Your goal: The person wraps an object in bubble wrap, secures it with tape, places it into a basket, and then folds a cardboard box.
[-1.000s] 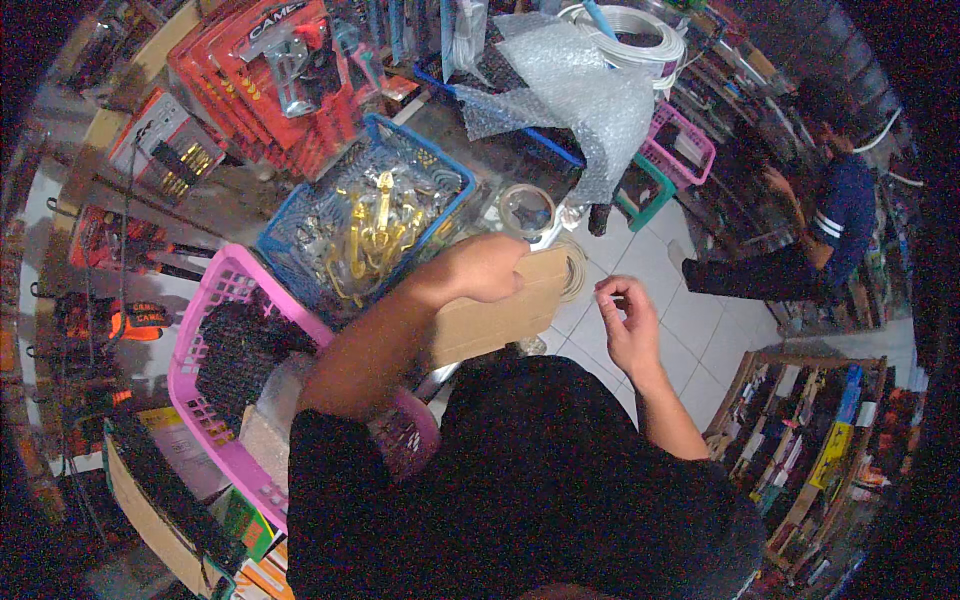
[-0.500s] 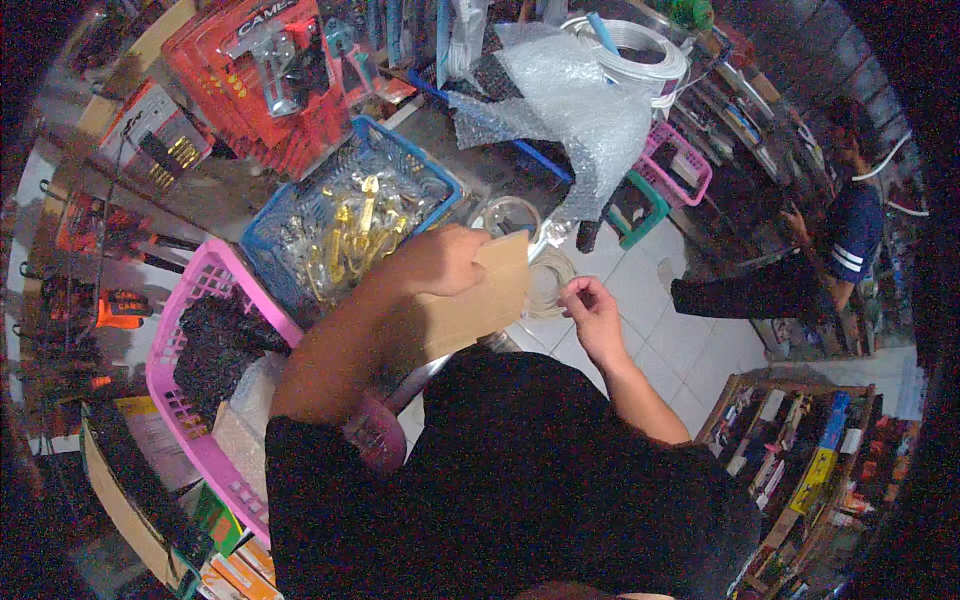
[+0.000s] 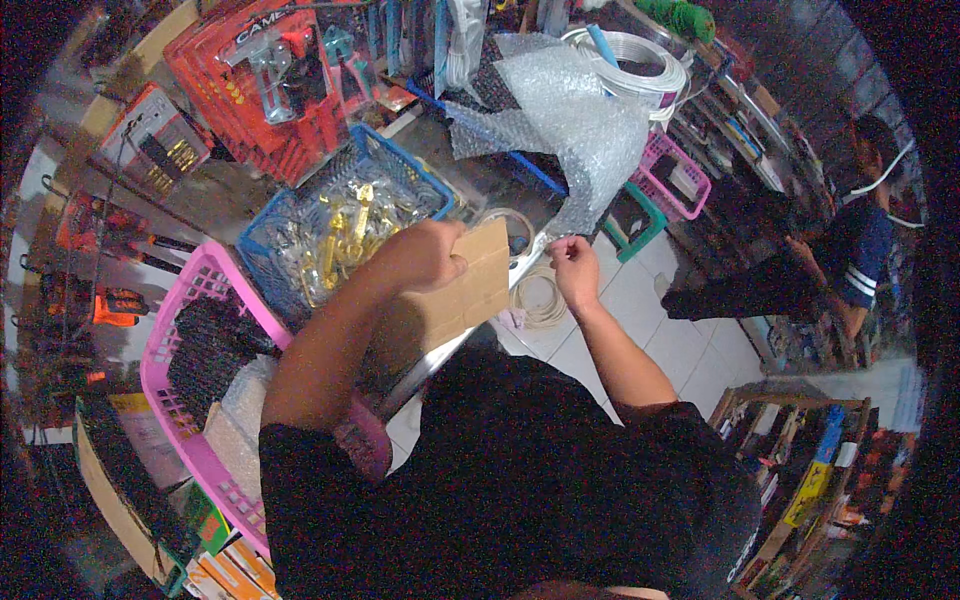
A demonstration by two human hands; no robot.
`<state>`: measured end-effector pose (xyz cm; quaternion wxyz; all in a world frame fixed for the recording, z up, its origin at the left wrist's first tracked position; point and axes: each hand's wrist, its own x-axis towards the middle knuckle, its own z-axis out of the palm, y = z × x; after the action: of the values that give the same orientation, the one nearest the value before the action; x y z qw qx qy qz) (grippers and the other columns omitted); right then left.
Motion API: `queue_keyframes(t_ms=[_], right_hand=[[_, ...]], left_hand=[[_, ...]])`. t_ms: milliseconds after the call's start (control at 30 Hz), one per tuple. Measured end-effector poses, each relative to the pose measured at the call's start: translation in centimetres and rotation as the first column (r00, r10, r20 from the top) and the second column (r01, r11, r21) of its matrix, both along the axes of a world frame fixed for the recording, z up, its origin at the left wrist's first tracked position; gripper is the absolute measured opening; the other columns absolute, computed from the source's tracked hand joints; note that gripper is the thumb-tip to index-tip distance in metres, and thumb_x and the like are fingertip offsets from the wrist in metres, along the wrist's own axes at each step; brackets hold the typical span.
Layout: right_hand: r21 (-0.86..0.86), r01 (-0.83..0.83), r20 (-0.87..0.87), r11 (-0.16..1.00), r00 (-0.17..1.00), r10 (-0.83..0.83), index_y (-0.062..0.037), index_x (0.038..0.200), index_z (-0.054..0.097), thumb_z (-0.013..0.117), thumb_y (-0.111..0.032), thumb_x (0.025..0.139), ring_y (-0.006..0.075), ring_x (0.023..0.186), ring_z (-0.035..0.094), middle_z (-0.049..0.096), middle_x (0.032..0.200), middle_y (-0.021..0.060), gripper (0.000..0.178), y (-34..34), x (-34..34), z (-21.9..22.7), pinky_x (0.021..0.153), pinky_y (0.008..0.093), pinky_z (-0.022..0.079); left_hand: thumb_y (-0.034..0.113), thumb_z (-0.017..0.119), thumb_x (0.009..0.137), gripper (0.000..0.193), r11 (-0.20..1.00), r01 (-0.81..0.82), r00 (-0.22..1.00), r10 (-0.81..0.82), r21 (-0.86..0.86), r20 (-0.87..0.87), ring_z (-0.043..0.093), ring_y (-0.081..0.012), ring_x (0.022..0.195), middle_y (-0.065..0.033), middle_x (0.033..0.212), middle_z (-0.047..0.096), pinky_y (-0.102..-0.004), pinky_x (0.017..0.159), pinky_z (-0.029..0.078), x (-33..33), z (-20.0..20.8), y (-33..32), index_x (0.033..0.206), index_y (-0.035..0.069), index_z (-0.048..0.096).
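My left hand grips a piece of brown cardboard by its upper left edge, over the metal-edged counter. The cardboard lies flat and tilted in front of my chest. My right hand is raised to the right of it, fingers curled in a pinch close to the lower tip of a sheet of bubble wrap. Whether anything is between those fingers is too small to make out. Beyond my left hand stands a blue basket holding gold and silver metal pieces in clear bags.
On the left stands a pink basket with black items inside. Coiled white cable sits at the back right. A green basket and a pink basket stand beyond the counter. Another person is at the right.
My left hand and the cardboard have shifted slightly left. My right hand has moved up and left, nearer the bubble wrap's tip, its fingers more tightly curled.
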<state>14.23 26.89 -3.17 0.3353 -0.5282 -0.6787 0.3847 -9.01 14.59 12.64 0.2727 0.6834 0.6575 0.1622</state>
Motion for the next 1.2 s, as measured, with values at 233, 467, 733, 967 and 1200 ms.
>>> queue_keyframes(t_ms=[233,467,733,967,1200], right_hand=[[0.017,0.137,-0.162,0.99,0.978,-0.132,-0.0033,0.09,0.041,0.058,-0.009,0.081,0.0157,0.062,0.052,0.049,0.073,0.0069,0.02,0.6,-1.5,-4.1,0.054,0.0292,0.047],[-0.077,0.151,-0.191,0.986,0.968,-0.163,-0.0027,0.091,0.043,0.063,-0.013,0.079,0.0189,0.064,0.05,0.05,0.07,0.0078,0.026,0.3,-1.7,-2.5,0.064,0.0332,0.042],[-0.003,0.175,-0.039,0.985,0.984,-0.175,-0.0011,0.093,0.047,0.067,-0.027,0.077,0.0231,0.074,0.052,0.054,0.078,0.0125,0.036,0.1,-0.9,-2.6,0.07,0.0338,0.043],[-0.26,0.195,-0.154,0.946,0.958,-0.24,-0.0021,0.091,0.052,0.063,-0.038,0.08,0.0128,0.068,0.05,0.055,0.079,0.0066,0.039,-1.2,0.7,2.7,0.057,0.0275,0.041],[-0.402,-0.157,-0.516,0.902,0.852,-0.082,-0.0084,0.099,0.055,0.049,-0.033,0.089,0.008,0.073,0.052,0.056,0.082,-0.0019,0.027,-4.9,2.2,8.5,0.058,0.0248,0.041]], left_hand=[[0.023,0.057,0.07,0.033,0.994,-0.015,1.0,0.018,0.108,-0.022,0.057,-0.04,0.084,-0.0242,0.086,0.059,-0.0466,0.074,0.045,-0.1,-0.3,0.1,0.094,0.001,0.056],[0.019,0.057,0.073,0.038,0.998,-0.055,0.993,0.055,-0.002,-0.106,0.058,-0.0365,0.09,-0.0241,0.093,0.059,-0.0424,0.077,0.047,0.6,0.4,0.2,0.106,0.001,0.053],[0.021,0.058,0.073,0.037,0.991,-0.137,0.984,0.137,-0.002,0.114,0.058,-0.0367,0.09,-0.0231,0.093,0.06,-0.0417,0.081,0.045,1.0,0.5,0.7,0.102,-0.002,0.055],[0.017,0.057,0.076,0.036,0.98,-0.192,0.955,0.2,-0.056,0.219,0.061,-0.027,0.085,-0.0162,0.092,0.062,-0.0362,0.076,0.046,1.2,1.9,0.8,0.108,0.001,0.053],[0.009,0.051,0.079,0.03,0.981,-0.145,0.807,0.195,-0.133,0.558,0.06,-0.0161,0.081,-0.0084,0.091,0.062,-0.0302,0.072,0.046,0.8,0.8,1.2,0.107,-0.001,0.053]])
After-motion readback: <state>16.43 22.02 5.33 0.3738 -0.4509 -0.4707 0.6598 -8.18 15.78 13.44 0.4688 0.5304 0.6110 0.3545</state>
